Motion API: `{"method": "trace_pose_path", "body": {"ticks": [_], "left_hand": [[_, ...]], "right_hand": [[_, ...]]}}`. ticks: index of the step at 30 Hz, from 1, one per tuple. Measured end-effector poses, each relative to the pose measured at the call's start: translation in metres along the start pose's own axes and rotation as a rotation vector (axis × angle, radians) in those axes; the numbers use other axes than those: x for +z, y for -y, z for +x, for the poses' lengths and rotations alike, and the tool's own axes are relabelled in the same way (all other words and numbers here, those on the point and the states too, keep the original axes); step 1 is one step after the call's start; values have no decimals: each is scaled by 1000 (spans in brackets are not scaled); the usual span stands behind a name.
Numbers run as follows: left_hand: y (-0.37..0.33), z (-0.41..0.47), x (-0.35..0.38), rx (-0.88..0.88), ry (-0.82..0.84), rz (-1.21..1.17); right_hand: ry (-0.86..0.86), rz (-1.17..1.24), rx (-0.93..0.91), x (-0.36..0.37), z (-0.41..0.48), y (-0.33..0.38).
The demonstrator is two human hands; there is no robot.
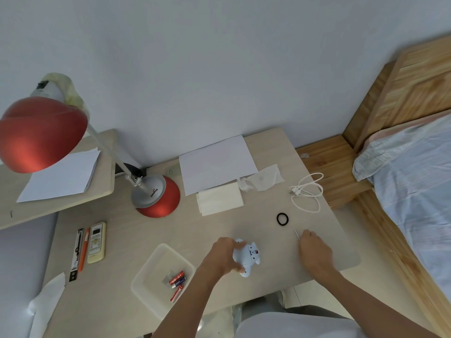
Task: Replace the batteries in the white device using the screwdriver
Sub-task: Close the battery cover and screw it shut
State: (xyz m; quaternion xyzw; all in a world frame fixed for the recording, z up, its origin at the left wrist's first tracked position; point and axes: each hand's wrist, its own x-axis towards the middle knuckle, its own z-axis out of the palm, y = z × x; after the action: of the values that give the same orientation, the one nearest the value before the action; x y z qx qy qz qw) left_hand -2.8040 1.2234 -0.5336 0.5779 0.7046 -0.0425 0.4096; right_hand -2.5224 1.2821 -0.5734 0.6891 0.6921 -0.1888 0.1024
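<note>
Low in the centre of the frame, the small white plastic device (247,257) lies on the pale wood-grain desk (136,230), with a dark slot and a spot of red showing on its upturned face; whether that is the battery compartment, open or covered, is too small to tell. The left hand (223,256) wraps its left side, fingers curled over the top edge and thumb under the lower edge, so it is closed on the device and pinning it to the desk. To the right, well apart from the device, the right hand (314,251) is pinched around a thin pale screwdriver (297,234), whose slim tip pokes up past the fingertips toward the black elastic ring (282,219). At lower left of the device sits a translucent plastic tray (148,269) holding several red and blue batteries (177,282), lying loose and mixed. The likely trouble from here is slippage: the tool is very fine, so a poorly seated tip could skid across the smooth shell or chew the screw head, and a freed screw could roll off the near desk edge. Old and new cells sharing one tray could also get confused
</note>
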Motion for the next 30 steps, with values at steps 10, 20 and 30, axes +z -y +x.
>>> {"method": "trace_pose_path", "body": {"ticks": [10, 20, 30], "left_hand": [[-3, -5, 0, -17, -2, -22], [-6, -7, 5, -25, -22, -38], [-5, -3, 7, -16, -16, -19]], "right_hand": [[72, 448, -474, -24, -27, 39], [76, 425, -553, -26, -34, 54], [68, 316, -551, -34, -35, 59]]}}
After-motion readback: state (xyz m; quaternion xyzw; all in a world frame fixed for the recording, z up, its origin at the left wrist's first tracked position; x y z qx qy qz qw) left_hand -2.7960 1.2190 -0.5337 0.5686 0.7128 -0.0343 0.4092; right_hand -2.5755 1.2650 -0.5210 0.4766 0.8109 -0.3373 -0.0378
